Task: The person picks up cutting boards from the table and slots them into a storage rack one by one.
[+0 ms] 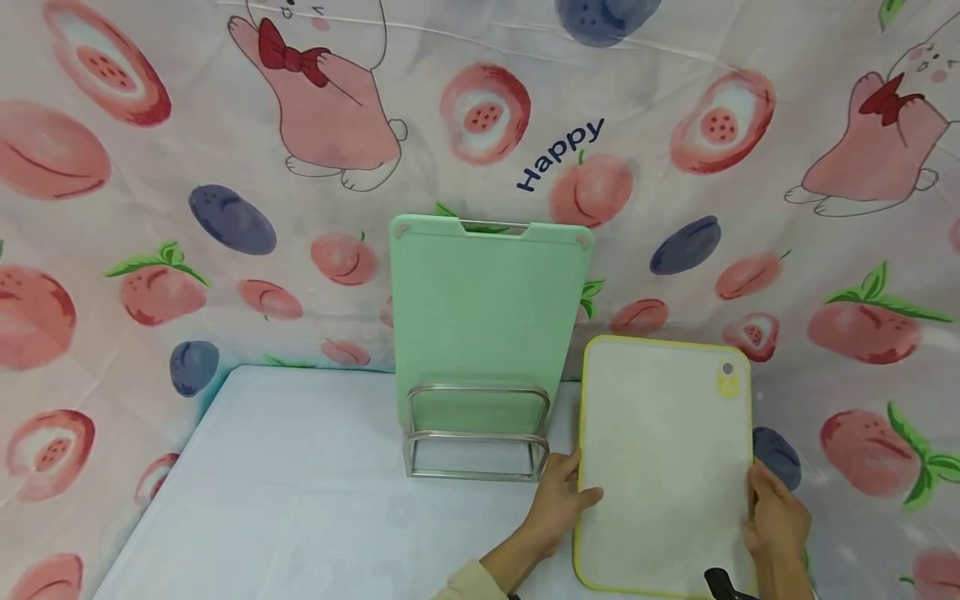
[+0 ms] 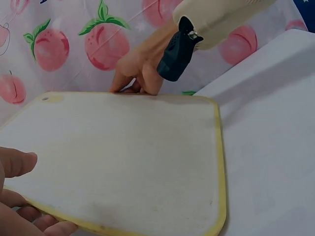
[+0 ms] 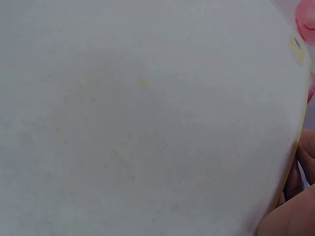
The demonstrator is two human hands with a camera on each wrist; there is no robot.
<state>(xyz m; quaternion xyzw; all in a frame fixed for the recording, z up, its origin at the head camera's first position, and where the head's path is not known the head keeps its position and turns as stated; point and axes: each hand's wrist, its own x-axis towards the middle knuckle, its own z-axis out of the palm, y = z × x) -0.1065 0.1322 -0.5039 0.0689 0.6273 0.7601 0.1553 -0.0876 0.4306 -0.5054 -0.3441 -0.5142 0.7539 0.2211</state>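
A white cutting board [image 1: 663, 467] with a yellow rim and a hole in one corner is held up at the right of the head view. My left hand [image 1: 558, 504] grips its left edge, thumb on the front face and fingers behind. On the opposite edge, my right hand [image 1: 777, 517] holds the board by its side. The left wrist view shows the same board [image 2: 123, 157] tilted, with the left thumb [image 2: 18, 162] over its face. In the right wrist view the board fills most of the picture, and the right fingers [image 3: 290, 216] show at its edge.
Left of the board, a metal rack [image 1: 476, 435] stands on the white tabletop [image 1: 300, 500] with a green cutting board [image 1: 487, 308] upright in it. A fruit-patterned cloth [image 1: 480, 50] hangs behind. A dark strap end [image 1: 720, 583] shows at the lower right.
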